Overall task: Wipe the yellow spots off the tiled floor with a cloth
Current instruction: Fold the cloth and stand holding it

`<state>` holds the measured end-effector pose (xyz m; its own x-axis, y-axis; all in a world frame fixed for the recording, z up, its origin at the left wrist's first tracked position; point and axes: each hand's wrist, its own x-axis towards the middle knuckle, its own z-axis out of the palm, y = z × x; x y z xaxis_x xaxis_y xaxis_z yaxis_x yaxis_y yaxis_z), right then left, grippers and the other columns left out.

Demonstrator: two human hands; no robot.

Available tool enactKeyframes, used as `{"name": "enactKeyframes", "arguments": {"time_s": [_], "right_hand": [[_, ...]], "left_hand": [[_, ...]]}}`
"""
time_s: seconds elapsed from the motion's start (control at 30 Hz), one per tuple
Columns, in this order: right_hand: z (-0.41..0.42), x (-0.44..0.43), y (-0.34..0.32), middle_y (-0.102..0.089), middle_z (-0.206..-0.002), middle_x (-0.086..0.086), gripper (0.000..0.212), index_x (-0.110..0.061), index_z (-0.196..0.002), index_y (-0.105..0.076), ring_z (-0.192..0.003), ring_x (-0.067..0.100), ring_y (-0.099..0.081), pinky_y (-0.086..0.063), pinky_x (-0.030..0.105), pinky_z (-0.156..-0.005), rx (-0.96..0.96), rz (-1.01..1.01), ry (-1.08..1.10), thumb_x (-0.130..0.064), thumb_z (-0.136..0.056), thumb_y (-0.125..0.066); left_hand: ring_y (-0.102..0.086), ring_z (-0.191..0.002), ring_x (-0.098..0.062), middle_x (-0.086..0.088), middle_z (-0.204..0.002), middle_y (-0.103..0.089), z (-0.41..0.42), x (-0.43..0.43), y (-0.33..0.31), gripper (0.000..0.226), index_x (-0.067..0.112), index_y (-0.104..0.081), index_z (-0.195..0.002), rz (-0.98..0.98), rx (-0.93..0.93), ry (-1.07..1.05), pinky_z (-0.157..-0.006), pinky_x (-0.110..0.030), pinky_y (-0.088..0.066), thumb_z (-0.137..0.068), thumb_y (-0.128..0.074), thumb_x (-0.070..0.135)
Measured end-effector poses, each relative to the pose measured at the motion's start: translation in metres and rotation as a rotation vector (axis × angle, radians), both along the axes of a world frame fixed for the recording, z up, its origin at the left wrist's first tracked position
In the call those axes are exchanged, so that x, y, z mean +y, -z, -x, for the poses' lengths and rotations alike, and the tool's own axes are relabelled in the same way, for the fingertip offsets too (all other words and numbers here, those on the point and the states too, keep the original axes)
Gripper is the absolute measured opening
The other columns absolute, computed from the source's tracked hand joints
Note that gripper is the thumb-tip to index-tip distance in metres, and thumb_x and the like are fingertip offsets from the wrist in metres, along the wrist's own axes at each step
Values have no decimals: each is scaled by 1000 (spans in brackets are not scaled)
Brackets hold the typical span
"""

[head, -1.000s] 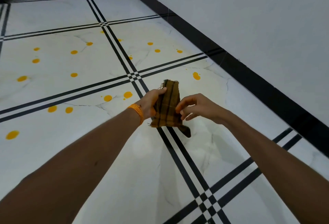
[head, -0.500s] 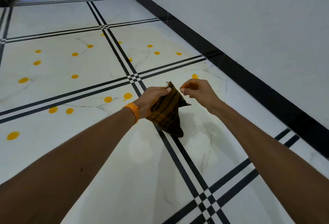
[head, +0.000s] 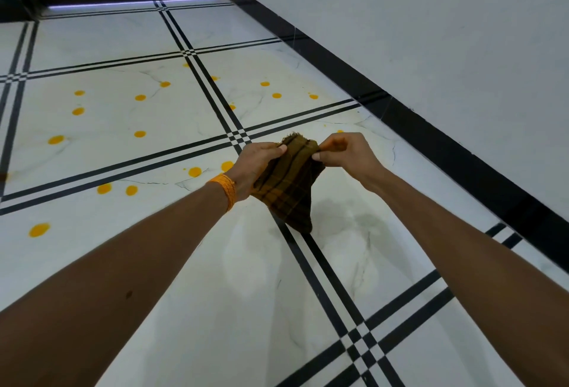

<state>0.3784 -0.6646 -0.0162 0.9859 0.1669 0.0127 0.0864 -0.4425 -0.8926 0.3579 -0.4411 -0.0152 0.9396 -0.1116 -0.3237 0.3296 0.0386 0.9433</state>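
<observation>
Both arms are stretched out over the tiled floor (head: 92,239), holding a brown checked cloth (head: 288,189) up in the air. The left hand (head: 255,168) has its grip closed on the cloth's left side, the right hand (head: 345,155) pinches its top edge, and one corner hangs down. Yellow spots (head: 194,172) dot the tiles ahead and leftward; the black skirting (head: 431,146) and wall close off the right side

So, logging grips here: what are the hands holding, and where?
Both hold the cloth above the floor: left hand grips its left side, right hand pinches its top edge.
</observation>
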Motion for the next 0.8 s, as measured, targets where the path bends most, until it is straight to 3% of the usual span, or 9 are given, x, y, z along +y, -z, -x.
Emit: {"name": "enactKeyframes", "arguments": {"time_s": [0.1, 0.23, 0.3, 0.37, 0.5, 0.6, 0.73, 0.8], "right_hand": [[0, 4, -11, -70, -79, 2, 21, -15, -78, -67, -82, 19, -68, -57, 33, -80, -92, 126, 18, -24, -80, -85], [3, 16, -41, -61, -78, 0, 19, -16, -80, -58, -79, 16, -58, -49, 32, -75, -168, 293, -188, -20, -88, -75], [4, 25, -61, -58, -74, -2, 20, -20, -79, -55, -71, 13, -53, -45, 30, -70, -188, 336, -277, -18, -88, -73], [4, 34, -78, -58, -70, 3, 18, -21, -80, -57, -68, 15, -53, -46, 36, -68, -196, 295, -336, -22, -85, -74], [7, 41, -97, -62, -67, -1, 13, -19, -89, -65, -69, 15, -58, -52, 40, -72, -206, 253, -331, -27, -87, -75], [8, 32, -102, -66, -83, 8, 15, -17, -92, -70, -75, 18, -64, -57, 42, -72, -221, 266, -235, -20, -82, -82], [14, 35, -99, -62, -84, 9, 17, 0, -92, -73, -82, 19, -60, -50, 26, -68, 71, 353, -261, -16, -87, -77], [18, 46, -103, -59, -84, 9, 18, -4, -83, -67, -85, 20, -56, -46, 30, -73, 146, 256, -235, -18, -95, -65]], "left_hand": [[-69, -91, -16, -4, -98, -71, 2, 2, 2, 18, 14, -70, -110, -142, -135, -56, -63, -19, -56, -95, -63, 20], [-58, -115, -18, -3, -127, -59, 2, 6, -5, 56, 24, -55, -133, -350, -294, 103, -86, -28, -51, -82, -76, 15], [-54, -116, -13, 0, -130, -59, 5, 3, -18, 64, 27, -54, -134, -440, -410, 172, -89, -27, -49, -78, -80, 13], [-63, -101, -10, -2, -120, -66, 7, -2, -31, 52, 19, -60, -127, -466, -527, 213, -79, -17, -55, -79, -78, 11], [-68, -83, -18, -5, -89, -70, 14, -2, -48, 23, 9, -67, -99, -552, -661, 114, -75, -36, -60, -79, -77, 14], [-58, -74, -23, -6, -76, -62, 17, 11, -56, 28, 6, -59, -79, -596, -680, -31, -67, -36, -50, -73, -84, 19], [-64, -82, -30, -13, -83, -68, 20, 19, -58, 29, 3, -60, -85, -607, -650, -80, -71, -43, -54, -77, -81, 23], [-64, -79, -26, -10, -84, -66, 24, 16, -56, 28, 6, -57, -88, -590, -545, -43, -66, -36, -53, -86, -73, 30]]}}
